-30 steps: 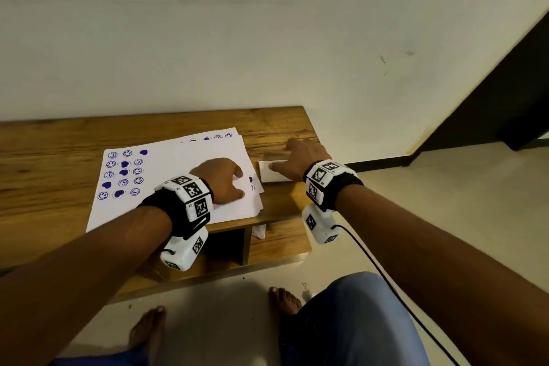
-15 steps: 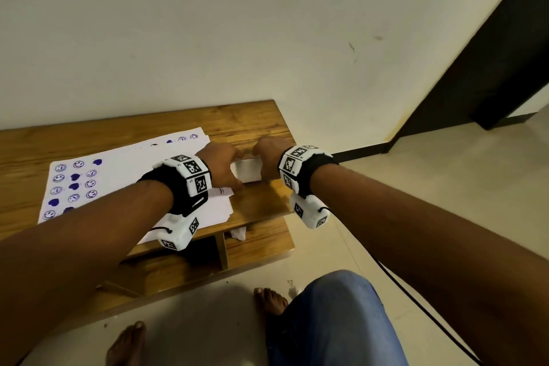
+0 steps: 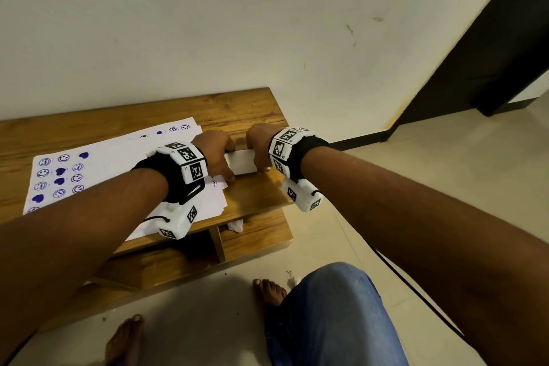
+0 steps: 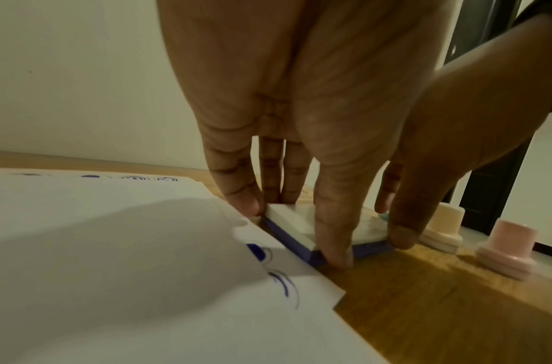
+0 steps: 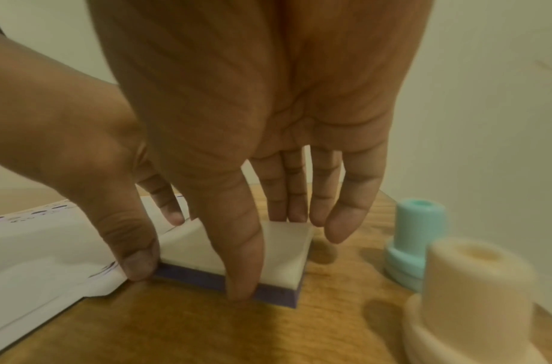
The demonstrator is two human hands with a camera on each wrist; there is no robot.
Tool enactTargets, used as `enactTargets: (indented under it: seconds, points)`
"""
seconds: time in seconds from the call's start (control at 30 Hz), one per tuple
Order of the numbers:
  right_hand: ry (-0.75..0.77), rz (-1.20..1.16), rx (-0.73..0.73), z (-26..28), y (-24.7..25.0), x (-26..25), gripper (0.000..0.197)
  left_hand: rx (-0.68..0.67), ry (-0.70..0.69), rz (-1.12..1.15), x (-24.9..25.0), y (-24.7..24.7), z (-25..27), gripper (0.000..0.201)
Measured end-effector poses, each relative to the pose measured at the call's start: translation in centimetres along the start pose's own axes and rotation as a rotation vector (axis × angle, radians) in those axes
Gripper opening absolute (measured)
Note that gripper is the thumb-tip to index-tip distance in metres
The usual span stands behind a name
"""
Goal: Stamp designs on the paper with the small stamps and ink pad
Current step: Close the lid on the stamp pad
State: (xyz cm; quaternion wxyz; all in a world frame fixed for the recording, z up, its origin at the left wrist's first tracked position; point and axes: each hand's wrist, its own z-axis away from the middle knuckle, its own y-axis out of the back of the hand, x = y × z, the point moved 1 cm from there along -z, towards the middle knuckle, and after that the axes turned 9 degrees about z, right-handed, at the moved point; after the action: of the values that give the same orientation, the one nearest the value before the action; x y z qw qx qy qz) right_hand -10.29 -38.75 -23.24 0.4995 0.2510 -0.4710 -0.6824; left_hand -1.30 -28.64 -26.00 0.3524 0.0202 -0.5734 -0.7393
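The ink pad [image 3: 242,162], a flat box with a white lid and blue base, lies shut on the wooden table beside the paper [image 3: 118,163]. My left hand [image 3: 225,163] pinches its left end, thumb on the near edge and fingers on the far edge [image 4: 246,204]. My right hand [image 3: 259,157] pinches the right end in the same way [image 5: 268,253]. The paper carries blue smiley and heart prints. Three small stamps stand upright right of the pad: teal [image 5: 415,243], cream [image 4: 443,229] and pink [image 4: 505,251]. My right wrist hides them in the head view.
The low wooden table [image 3: 255,116] stands against a white wall and ends just right of my right hand. A shelf [image 3: 255,235] beneath it holds a crumpled white scrap [image 3: 236,226]. My knee and bare feet are on the tiled floor below.
My left hand left the paper and moved right to the ink pad. The right hand shifted its hold, so both hands now pinch the pad. The head view swung right.
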Motion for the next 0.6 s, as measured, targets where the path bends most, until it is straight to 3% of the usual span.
enactTargets:
  seconds: [0.27,0.6]
  points:
    - [0.014,0.029,0.088,-0.47,0.01,0.0,0.016,0.065,0.012,0.115,-0.46,-0.71,-0.31,0.071]
    - [-0.052,-0.069,0.067,-0.68,0.51,-0.14,0.031,0.063,-0.009,0.127,-0.49,-0.71,-0.55,0.068]
